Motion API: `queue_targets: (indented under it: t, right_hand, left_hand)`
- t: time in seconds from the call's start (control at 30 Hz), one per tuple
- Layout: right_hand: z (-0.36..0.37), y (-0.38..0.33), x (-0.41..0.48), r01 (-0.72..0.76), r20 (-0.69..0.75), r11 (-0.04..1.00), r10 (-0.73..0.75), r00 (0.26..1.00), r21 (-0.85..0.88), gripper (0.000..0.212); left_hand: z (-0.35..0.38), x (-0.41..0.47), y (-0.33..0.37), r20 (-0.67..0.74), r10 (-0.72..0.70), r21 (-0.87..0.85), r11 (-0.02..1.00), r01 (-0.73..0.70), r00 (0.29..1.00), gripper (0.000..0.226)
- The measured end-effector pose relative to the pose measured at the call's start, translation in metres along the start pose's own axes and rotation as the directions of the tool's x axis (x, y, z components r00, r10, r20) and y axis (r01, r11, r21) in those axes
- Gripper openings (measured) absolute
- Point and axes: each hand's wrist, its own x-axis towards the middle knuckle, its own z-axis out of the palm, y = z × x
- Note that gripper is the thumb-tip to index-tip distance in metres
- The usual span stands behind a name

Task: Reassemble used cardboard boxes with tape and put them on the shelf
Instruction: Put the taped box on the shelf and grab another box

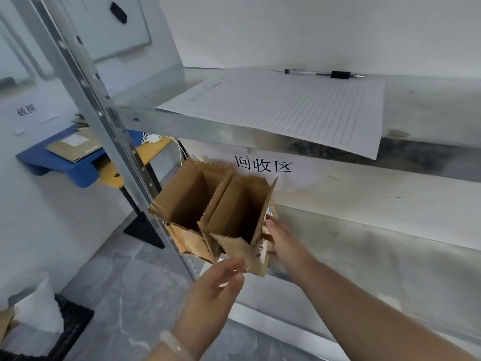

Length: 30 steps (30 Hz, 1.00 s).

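Two open-topped cardboard boxes stand side by side at the left end of the lower metal shelf (pixel 364 230). The left box (pixel 182 201) leans against the upright post. The right box (pixel 234 217) has worn, torn flaps. My right hand (pixel 278 238) touches the right side of the right box with its fingers fairly straight. My left hand (pixel 216 285) is just below that box's front corner, fingers relaxed, with the fingertips at the cardboard's lower edge. No tape is in view.
The upper shelf holds a lined sheet of paper (pixel 286 108) and a pen (pixel 325 73). A paper sign with printed characters (pixel 263 164) hangs behind the boxes. A slanted metal post (pixel 104 121) stands left. A blue tray (pixel 65 157) with flat cardboard sits beyond it.
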Motion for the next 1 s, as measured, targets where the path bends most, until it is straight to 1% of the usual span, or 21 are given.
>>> queue_targets:
  t: [0.07,0.1,0.13,0.2,0.23,0.33,0.4,0.47,0.53,0.6,0.67,0.73,0.8,0.87,1.0]
  right_hand:
    - [0.001,0.0,0.0,-0.013,-0.035,0.999,0.014,0.999,0.05,0.048]
    - [0.001,0.0,-0.001,-0.017,-0.061,0.999,0.02,0.998,0.038,0.048]
    - [0.0,0.003,-0.001,-0.015,-0.094,1.0,0.016,0.995,0.01,0.053]
    - [-0.002,0.009,-0.003,-0.002,-0.131,0.999,-0.004,0.991,-0.045,0.062]
    - [-0.004,0.011,-0.006,0.003,-0.137,0.999,-0.01,0.991,-0.051,0.063]
    - [-0.01,0.01,-0.024,0.009,-0.136,1.0,-0.012,0.991,-0.021,0.056]
    - [-0.014,0.013,-0.032,0.032,-0.118,0.999,-0.03,0.993,0.01,0.048]
    - [-0.014,0.015,-0.039,0.028,-0.115,0.999,-0.024,0.993,0.03,0.04]
    - [-0.012,0.019,-0.042,-0.001,-0.107,0.995,0.011,0.994,0.099,0.042]
    - [-0.007,0.023,-0.039,-0.03,-0.081,0.986,0.044,0.996,0.164,0.056]
    - [0.001,0.025,-0.034,-0.049,-0.05,0.979,0.06,0.997,0.199,0.073]
    - [0.01,0.026,-0.026,-0.052,-0.035,0.97,0.063,0.997,0.236,0.079]
    - [0.016,0.024,-0.016,-0.046,-0.048,0.957,0.062,0.997,0.288,0.072]
    - [0.02,0.023,-0.005,-0.046,-0.057,0.949,0.067,0.996,0.313,0.066]
    - [0.029,0.018,0.006,-0.047,-0.045,0.954,0.063,0.997,0.295,0.058]
  left_hand:
    - [-0.006,0.002,-0.002,0.039,0.043,0.087,0.995,-0.047,0.998,0.029]
    - [-0.008,0.002,-0.002,0.058,0.07,0.139,0.987,-0.077,0.996,0.024]
    - [-0.011,0.003,-0.001,0.077,0.102,0.193,0.974,-0.115,0.992,0.023]
    - [-0.017,0.006,0.002,0.114,0.187,0.306,0.928,-0.213,0.976,0.025]
    - [-0.02,0.009,0.003,0.132,0.24,0.349,0.897,-0.272,0.962,0.027]
    - [-0.026,0.022,0.006,0.155,0.391,0.395,0.817,-0.42,0.907,0.031]
    - [-0.027,0.03,0.006,0.159,0.445,0.385,0.794,-0.471,0.881,0.041]
    - [-0.028,0.034,0.006,0.16,0.469,0.393,0.777,-0.492,0.869,0.047]
    - [-0.029,0.037,0.005,0.147,0.498,0.413,0.754,-0.51,0.855,0.048]
    - [-0.03,0.037,0.002,0.114,0.542,0.471,0.708,-0.526,0.832,0.049]
    - [-0.033,0.039,-0.002,0.098,0.594,0.558,0.632,-0.538,0.799,0.051]
    - [-0.037,0.04,-0.005,0.114,0.632,0.627,0.553,-0.549,0.766,0.051]
    - [-0.041,0.042,-0.007,0.128,0.656,0.652,0.51,-0.561,0.744,0.049]
    - [-0.043,0.045,-0.008,0.13,0.666,0.652,0.5,-0.57,0.734,0.048]
    - [-0.047,0.049,-0.011,0.146,0.645,0.675,0.489,-0.553,0.75,0.048]
